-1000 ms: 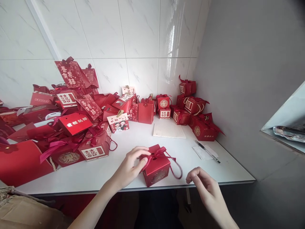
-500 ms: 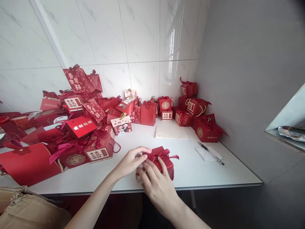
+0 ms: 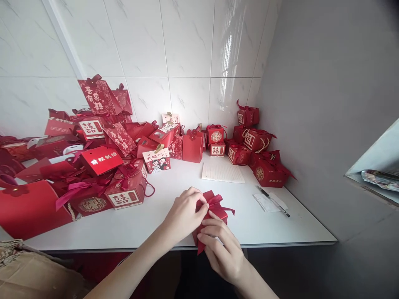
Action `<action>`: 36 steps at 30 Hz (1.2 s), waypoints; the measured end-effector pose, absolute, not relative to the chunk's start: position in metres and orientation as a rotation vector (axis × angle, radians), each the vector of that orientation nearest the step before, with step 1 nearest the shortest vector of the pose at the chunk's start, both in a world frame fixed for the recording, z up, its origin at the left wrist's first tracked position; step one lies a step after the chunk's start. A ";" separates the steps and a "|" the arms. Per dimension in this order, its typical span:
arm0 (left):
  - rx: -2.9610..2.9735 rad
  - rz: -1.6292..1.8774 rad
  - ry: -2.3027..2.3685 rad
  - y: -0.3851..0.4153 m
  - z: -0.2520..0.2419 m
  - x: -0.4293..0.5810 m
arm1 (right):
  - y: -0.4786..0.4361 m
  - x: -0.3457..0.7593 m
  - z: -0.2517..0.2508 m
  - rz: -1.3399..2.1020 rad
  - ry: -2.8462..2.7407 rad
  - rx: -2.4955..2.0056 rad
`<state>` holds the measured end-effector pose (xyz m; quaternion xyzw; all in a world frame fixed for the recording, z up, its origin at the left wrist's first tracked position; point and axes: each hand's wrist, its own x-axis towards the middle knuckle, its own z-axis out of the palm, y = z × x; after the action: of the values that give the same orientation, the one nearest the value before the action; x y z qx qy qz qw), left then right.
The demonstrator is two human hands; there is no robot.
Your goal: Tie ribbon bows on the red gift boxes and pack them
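A small red gift box [image 3: 222,213] with a ribbon bow [image 3: 215,201] on top sits at the table's front edge. My left hand [image 3: 188,211] is over its left side, thumb and fingers pinched on the ribbon at the bow. From the right and front, my right hand [image 3: 222,245] reaches over the box with its fingers curled together near the knot; what they hold, if anything, is hidden. One ribbon end hangs below, in front of the box.
Red gift boxes and bags [image 3: 104,162] are heaped at the left. More red boxes [image 3: 255,141] stand at the back right. A lined notepad [image 3: 222,173], a pen [image 3: 272,201] and a brown cardboard piece [image 3: 40,272] are nearby.
My left hand has closed into a pinch at the bow. My right hand has moved slightly right and down, its fingers now curled. A ribbon end now hangs in front of the box.
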<state>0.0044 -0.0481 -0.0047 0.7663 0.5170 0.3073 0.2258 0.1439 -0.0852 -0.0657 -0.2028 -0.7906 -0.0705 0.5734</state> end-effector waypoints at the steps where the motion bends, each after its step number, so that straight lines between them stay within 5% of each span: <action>1: 2.120 0.869 1.407 -0.048 -0.009 0.006 | -0.085 0.145 -0.065 -0.139 -1.853 -0.462; 27: 1.900 1.034 1.339 -0.044 -0.021 0.008 | -0.090 0.163 -0.057 -0.020 -1.989 -0.283; 36: 1.894 0.991 1.302 -0.043 -0.024 0.004 | -0.059 0.205 -0.054 0.095 -1.965 -0.967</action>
<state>0.0038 -0.0429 -0.0237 0.7186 0.4938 0.3760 0.3137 0.2050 -0.0586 -0.0537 -0.3925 -0.7972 0.0386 0.4571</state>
